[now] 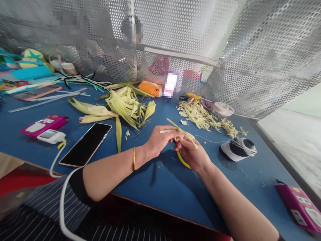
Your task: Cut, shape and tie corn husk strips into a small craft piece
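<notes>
My left hand (162, 139) is closed, its thumb and fingers pinching narrow pale-green strips of corn husk (172, 122). Close beside it, my right hand (194, 152) grips the other end of the same strips, and the fingertips of both hands nearly meet. Below the right hand a yellow curved loop (183, 160) shows; the rest of it is hidden by the hand. A thin white thread (209, 140) runs from near the hands toward a black-and-white spool (237, 149) on the right.
A heap of corn husks (122, 103) lies left of centre, shredded husk bits (197, 115) right of it. Around them are a black-screened phone (86, 144), an orange packet (149, 88), magenta devices (299, 207) and a white cable (64, 201). Perforated metal screens (175, 30) stand behind.
</notes>
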Motion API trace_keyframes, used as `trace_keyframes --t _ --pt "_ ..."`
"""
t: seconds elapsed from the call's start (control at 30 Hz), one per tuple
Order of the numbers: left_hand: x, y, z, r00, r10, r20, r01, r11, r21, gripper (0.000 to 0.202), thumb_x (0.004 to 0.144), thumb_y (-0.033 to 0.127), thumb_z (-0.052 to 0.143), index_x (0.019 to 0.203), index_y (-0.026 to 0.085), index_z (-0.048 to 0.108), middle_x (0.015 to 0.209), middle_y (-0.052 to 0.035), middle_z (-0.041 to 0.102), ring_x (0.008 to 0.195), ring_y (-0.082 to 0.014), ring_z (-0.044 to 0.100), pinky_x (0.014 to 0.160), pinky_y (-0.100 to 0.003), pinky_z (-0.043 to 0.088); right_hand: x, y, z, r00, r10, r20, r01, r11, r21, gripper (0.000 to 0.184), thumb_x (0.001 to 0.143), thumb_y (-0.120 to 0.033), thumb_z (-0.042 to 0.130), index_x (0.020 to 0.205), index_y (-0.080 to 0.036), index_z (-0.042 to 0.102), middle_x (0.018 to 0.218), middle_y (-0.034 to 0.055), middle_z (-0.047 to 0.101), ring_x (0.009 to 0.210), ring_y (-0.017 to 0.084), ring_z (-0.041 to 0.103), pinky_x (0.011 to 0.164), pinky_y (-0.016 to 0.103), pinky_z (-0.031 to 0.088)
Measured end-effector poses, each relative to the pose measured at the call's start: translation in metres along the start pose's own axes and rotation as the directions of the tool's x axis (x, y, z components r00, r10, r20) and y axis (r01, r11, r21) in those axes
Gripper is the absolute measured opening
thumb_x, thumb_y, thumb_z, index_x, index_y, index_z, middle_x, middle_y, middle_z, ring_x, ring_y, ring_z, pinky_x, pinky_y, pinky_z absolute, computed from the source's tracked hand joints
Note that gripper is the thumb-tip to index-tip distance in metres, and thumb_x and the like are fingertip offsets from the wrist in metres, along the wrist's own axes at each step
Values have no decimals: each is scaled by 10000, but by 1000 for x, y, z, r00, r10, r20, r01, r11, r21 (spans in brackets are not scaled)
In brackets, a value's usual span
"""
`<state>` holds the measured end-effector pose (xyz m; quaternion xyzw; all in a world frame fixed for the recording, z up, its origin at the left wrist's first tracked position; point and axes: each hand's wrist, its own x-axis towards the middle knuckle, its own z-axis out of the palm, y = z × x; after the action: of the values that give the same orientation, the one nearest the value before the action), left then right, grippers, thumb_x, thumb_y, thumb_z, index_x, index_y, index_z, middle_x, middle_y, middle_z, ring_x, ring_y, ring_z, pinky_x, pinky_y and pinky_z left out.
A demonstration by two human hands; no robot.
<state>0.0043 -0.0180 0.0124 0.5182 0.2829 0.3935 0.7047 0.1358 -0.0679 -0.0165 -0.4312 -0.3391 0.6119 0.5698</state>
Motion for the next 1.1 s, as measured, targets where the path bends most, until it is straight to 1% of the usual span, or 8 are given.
trace_keyframes --t 0.27,0.4,0.53,0.67,0.8,0.87,1.0,1.1 --pt "2 -4 -3 1000 3 -5 -3 999 39 224 663 307 795 762 113 747 543 1 599 513 -84 466 515 -235 346 -1 -1 0 998 -62 -30 58 991 -124 291 640 -483 792 645 -220 666 609 6 614 563 139 495 552 269 431" --pt "0 -2 -2 1000 13 -16 -13 1000 6 206 639 289 813 742 121 753 571 -2 614 513 -84 474 533 -243 389 0 0 -2 995 -94 -18 90 985 -150 335 660 -517 788 627 -214 650 594 5 603 530 129 476 543 274 411" --pt "0 5 -5 996 -62 60 59 997 51 191 680 223 770 840 119 761 619 -26 660 531 -99 536 535 -238 398 2 -3 -7 993 -121 -16 116 978 -171 310 712 -491 769 645 -212 651 589 -6 599 540 126 501 575 274 421" --pt "3 12 -13 954 -214 209 220 975 -6 428 628 128 726 1056 129 722 825 -90 745 735 -181 684 658 -264 488 5 -7 -17 970 -225 -93 189 936 -298 271 694 -439 786 674 -202 655 607 -26 590 542 109 474 553 250 392" --pt "5 10 -17 908 -267 323 323 937 -134 395 700 299 718 1054 123 715 897 -127 751 846 -227 713 774 -330 535 9 -6 -26 943 -323 -77 250 845 -473 252 777 -446 707 726 -201 672 636 -25 587 578 116 457 559 250 371" --pt "6 6 -16 930 -278 241 312 943 -119 342 747 340 722 1016 128 725 869 -113 753 807 -204 712 751 -308 538 10 -4 -28 935 -351 -56 263 789 -555 246 811 -438 671 740 -202 673 631 -27 581 577 117 448 556 249 361" --pt "5 -1 -10 974 -225 -13 225 974 -5 130 773 173 718 890 121 742 707 -61 726 638 -137 678 676 -260 531 8 -2 -26 927 -375 -16 264 683 -681 238 844 -411 633 743 -200 678 617 -23 584 582 124 463 563 247 368" --pt "5 2 -6 985 -134 -112 144 986 84 65 789 99 680 813 99 740 597 -33 680 555 -109 636 656 -252 534 5 -4 -23 933 -359 -13 243 658 -712 253 856 -409 606 744 -193 674 624 -14 593 590 129 483 568 246 382"
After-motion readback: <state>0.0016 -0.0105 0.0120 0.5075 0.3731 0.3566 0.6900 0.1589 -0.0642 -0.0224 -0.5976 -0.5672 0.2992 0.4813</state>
